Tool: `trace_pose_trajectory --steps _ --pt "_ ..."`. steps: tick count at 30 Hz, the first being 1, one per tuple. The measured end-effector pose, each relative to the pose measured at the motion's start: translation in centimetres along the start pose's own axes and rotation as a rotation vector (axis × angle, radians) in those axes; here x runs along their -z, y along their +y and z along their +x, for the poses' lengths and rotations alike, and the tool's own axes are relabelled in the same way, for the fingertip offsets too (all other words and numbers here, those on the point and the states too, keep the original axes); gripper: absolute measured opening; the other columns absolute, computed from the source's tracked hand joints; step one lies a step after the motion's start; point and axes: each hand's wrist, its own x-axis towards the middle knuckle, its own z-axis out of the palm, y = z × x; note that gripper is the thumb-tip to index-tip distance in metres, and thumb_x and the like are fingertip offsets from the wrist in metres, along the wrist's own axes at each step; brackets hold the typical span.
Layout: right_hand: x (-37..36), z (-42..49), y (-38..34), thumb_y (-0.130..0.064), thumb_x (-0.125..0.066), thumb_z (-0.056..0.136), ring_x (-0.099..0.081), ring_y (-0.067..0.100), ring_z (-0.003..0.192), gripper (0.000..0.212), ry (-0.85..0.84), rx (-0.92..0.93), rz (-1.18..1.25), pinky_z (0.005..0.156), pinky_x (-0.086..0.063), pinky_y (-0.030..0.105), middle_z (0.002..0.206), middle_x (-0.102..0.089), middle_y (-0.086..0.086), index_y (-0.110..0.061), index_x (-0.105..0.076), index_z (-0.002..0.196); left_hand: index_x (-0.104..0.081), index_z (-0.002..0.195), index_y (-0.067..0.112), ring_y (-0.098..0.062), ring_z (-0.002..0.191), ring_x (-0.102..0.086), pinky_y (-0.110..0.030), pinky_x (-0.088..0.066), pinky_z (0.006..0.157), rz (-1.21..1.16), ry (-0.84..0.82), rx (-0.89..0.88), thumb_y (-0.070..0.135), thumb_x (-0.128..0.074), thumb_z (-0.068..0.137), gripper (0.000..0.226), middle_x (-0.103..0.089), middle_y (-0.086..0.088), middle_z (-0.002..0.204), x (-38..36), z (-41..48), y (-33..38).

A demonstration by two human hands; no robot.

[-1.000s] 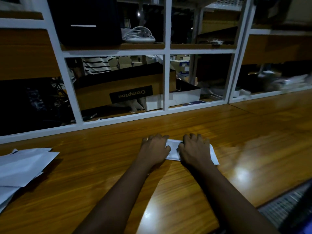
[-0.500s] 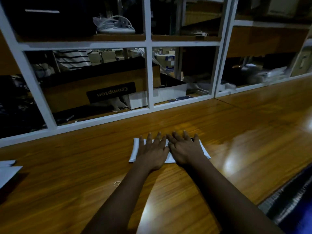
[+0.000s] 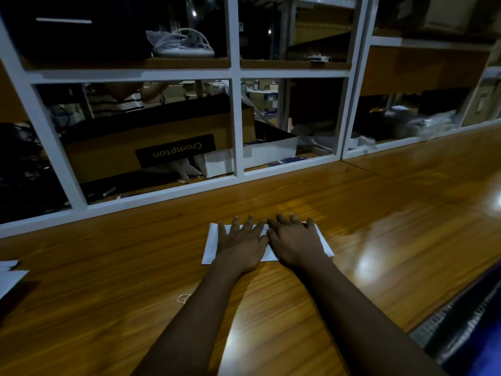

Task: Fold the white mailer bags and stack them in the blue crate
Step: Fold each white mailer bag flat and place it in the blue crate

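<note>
Both hands lie flat, fingers straight and spread, on a folded white plastic mailer bag [image 3: 212, 246] in the middle of the glossy wooden counter [image 3: 108, 267]. My left hand [image 3: 241, 244] covers the bag's left half and my right hand [image 3: 294, 244] its right, thumbs nearly touching, neither gripping anything. I judge this to be the pressing of the crease. A corner of more white mailer sheets [image 3: 9, 278] shows at the far left edge. A dark blue rim [image 3: 485, 335] at lower right may be the crate, though I cannot tell. The risk from here is that slick plastic on a polished top could spring open or slide once I lift the pressure. A one-handed pickup could also let the fold unroll before it reaches the stack.
</note>
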Motion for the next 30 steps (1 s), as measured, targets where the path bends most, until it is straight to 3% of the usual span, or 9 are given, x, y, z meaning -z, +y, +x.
trace_pose_trajectory --steps 2,5,10,15,21,24,27,30 --pt "0.7 -0.1 0.3 -0.042 -0.012 0.096 -0.034 0.031 0.144 0.063 0.084 -0.025 0.047 0.113 -0.026 0.058 0.153 -0.045 0.005 -0.021 -0.051 0.141 -0.015 0.157 0.027 -0.029 0.152 -0.005 -0.058 -0.002 0.12 0.003 0.124 -0.016 0.04 -0.019 0.106 0.052 -0.01 0.002 0.166 0.2 -0.2 0.7" --pt "0.8 -0.4 1.3 -0.038 -0.028 0.105 -0.027 0.035 0.147 0.051 0.074 -0.11 0.047 0.115 -0.024 0.056 0.16 -0.033 0.008 -0.02 -0.04 0.151 -0.024 0.155 0.023 -0.026 0.151 -0.015 -0.053 -0.01 0.121 -0.017 0.251 -0.073 0.034 -0.028 0.106 0.051 -0.022 0.003 0.163 0.3 0.3 2.2" --pt "-0.5 -0.5 1.6 -0.044 -0.029 0.105 -0.023 0.042 0.147 0.055 -0.046 -0.092 -0.079 0.111 -0.026 0.063 0.163 -0.026 0.008 -0.023 -0.028 0.155 -0.014 0.158 0.024 -0.026 0.151 -0.011 -0.05 -0.013 0.12 -0.032 0.096 -0.119 0.034 -0.025 0.107 0.052 -0.012 0.002 0.165 -0.5 1.3 2.3" --pt "0.1 -0.8 1.5 -0.043 -0.029 0.106 -0.018 0.043 0.149 0.056 -0.063 -0.089 -0.08 0.112 -0.023 0.066 0.165 -0.02 0.007 -0.024 -0.023 0.158 -0.011 0.157 0.029 -0.028 0.151 -0.007 -0.052 -0.012 0.12 0.008 0.053 -0.101 0.037 -0.024 0.107 0.053 -0.008 0.002 0.166 -0.5 1.6 2.1" --pt "0.8 -0.9 0.9 -0.037 -0.033 0.106 -0.027 0.036 0.148 0.044 0.087 -0.152 0.008 0.115 -0.019 0.061 0.157 -0.04 0.002 -0.025 -0.046 0.147 -0.021 0.156 0.027 -0.028 0.151 -0.01 -0.051 -0.01 0.12 -0.098 0.096 -0.018 0.043 -0.021 0.106 0.052 -0.014 0.0 0.165 -0.2 1.0 1.9" --pt "1.1 -0.6 0.1 -0.032 -0.038 0.105 -0.038 0.033 0.141 0.039 0.152 -0.098 0.049 0.113 -0.028 0.052 0.152 -0.046 0.004 -0.021 -0.053 0.14 -0.019 0.156 0.028 -0.036 0.15 -0.008 -0.054 -0.01 0.119 -0.074 0.071 0.092 0.04 -0.022 0.107 0.051 -0.011 -0.002 0.165 0.2 0.2 0.7" --pt "0.9 -0.5 -1.4 -0.03 -0.038 0.104 -0.041 0.032 0.138 0.038 0.135 0.006 0.058 0.11 -0.032 0.051 0.148 -0.05 0.004 -0.021 -0.055 0.137 -0.026 0.154 0.024 -0.036 0.149 -0.013 -0.049 -0.019 0.119 -0.064 0.102 0.07 0.034 -0.028 0.107 0.048 -0.014 -0.007 0.164 0.8 -0.2 0.8" --pt "0.4 -0.2 -1.9 -0.037 -0.027 0.105 -0.035 0.032 0.143 0.046 0.044 0.04 0.059 0.114 -0.024 0.059 0.153 -0.044 0.003 -0.023 -0.047 0.144 -0.033 0.152 0.019 -0.031 0.148 -0.018 -0.041 -0.026 0.118 -0.038 0.169 0.006 0.03 -0.033 0.107 0.046 -0.018 -0.01 0.163 0.3 0.3 0.0"
